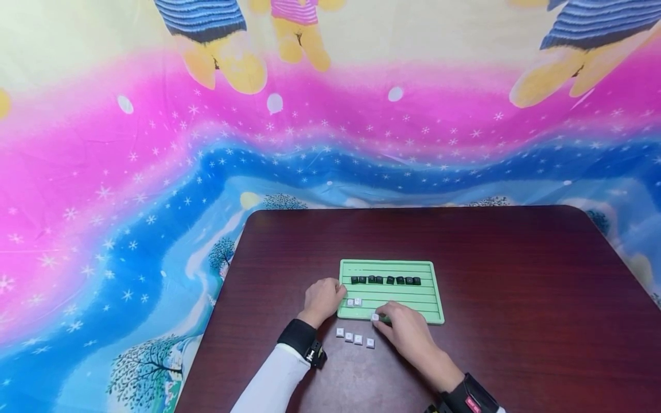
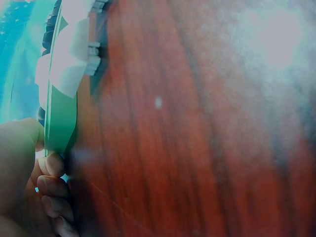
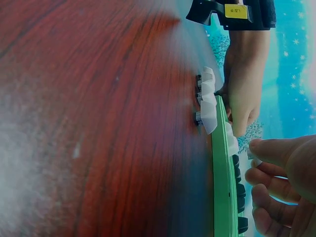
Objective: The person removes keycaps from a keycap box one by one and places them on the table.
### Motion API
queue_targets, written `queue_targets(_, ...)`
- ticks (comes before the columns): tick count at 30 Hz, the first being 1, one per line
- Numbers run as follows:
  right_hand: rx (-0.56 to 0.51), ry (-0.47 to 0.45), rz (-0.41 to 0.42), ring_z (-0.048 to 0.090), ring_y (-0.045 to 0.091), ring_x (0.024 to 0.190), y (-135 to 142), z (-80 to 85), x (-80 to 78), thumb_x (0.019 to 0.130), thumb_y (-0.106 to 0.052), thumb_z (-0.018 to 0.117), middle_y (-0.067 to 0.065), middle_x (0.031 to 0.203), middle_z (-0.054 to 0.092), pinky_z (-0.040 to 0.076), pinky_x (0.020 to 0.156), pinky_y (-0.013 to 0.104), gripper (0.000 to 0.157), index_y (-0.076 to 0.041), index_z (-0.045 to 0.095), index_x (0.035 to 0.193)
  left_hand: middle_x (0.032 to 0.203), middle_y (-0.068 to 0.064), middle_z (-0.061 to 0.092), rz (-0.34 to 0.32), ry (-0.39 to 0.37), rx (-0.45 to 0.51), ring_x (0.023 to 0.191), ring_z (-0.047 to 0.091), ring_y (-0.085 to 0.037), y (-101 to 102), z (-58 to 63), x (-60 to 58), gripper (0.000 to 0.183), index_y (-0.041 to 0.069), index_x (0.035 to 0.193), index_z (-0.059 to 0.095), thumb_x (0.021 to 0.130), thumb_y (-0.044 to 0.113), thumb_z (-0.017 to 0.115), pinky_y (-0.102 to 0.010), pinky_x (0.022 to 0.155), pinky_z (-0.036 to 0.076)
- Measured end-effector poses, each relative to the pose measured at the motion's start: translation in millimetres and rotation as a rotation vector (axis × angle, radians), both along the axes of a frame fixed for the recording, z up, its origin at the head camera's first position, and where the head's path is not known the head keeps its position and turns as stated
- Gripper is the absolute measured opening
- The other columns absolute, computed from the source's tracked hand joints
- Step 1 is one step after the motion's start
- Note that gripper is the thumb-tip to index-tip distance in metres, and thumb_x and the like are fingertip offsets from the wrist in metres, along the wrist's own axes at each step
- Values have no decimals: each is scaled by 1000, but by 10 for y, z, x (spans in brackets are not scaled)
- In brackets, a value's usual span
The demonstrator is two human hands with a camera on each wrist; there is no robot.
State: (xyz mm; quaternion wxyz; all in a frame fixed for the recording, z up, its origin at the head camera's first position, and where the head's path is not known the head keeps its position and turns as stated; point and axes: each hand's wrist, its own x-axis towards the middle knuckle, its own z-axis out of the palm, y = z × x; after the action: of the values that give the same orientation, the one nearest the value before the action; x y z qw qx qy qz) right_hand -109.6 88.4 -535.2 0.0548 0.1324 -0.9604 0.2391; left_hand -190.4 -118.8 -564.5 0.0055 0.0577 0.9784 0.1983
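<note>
A pale green tray [image 1: 403, 268] with raised ridges lies on the table. My left hand [image 1: 321, 299] grips its left edge; the left wrist view shows the thumb over the rim and the fingers curled beside the tray's corner [image 2: 64, 116]. Between the thumb and fingers of my right hand [image 1: 408, 330] a small white keycap [image 1: 374, 316] is pinched, right at the tray's front edge. Two white keycaps [image 1: 358, 302] sit side by side in the tray's lower left. Along a ridge farther back stands a row of black keycaps [image 1: 391, 280].
Several loose white keycaps [image 1: 358, 339] lie on the dark red wooden table [image 1: 516, 287] in front of the tray, between my forearms. A colourful printed cloth [image 1: 330, 126] hangs behind the table's far edge.
</note>
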Motion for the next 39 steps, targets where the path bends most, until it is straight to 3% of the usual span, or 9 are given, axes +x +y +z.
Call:
queue_targets(21,16,-18,9,67,7,81,41,-14,83,81,-25,83,-10,87,71,52,69,29,12,-21,76,90,52,9,21,-1,-6,-1,47,22,-10,-19,30,-3,45,21,55,29,94,27,52,-26,47,20)
queue_targets(33,33,-9,31,70,8,85,83,-81,166,80,-23,83,-9,89,72,55,74,31,14,-20,77,92,52,9,21,2,-3,8,47,22,-10,-12,13,-1,47,21,55,29,95,27,52,-26,47,20)
queue_targets(39,48,3,29,68,7,80,103,-131,210,78,-22,84,-10,87,71,54,70,30,15,-21,77,91,51,10,18,-3,4,16,46,20,-10,-3,12,10,46,21,54,29,94,26,52,-25,47,20)
